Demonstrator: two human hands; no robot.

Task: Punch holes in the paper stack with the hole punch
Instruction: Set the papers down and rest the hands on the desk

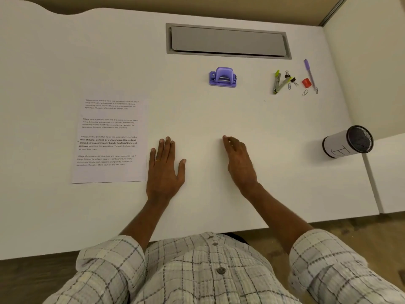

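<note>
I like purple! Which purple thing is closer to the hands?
The purple hole punch, mid-desk straight ahead of both hands; the purple pen lies farther right beside the clips.

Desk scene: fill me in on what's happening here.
A person in a checked shirt sits at a white desk with both hands empty. The left hand lies flat beside a printed white paper stack; the right hand hovers or rests edge-on, fingers loose. The purple plastic hole punch sits untouched farther back, apart from the paper. No punching has started yet.
</note>
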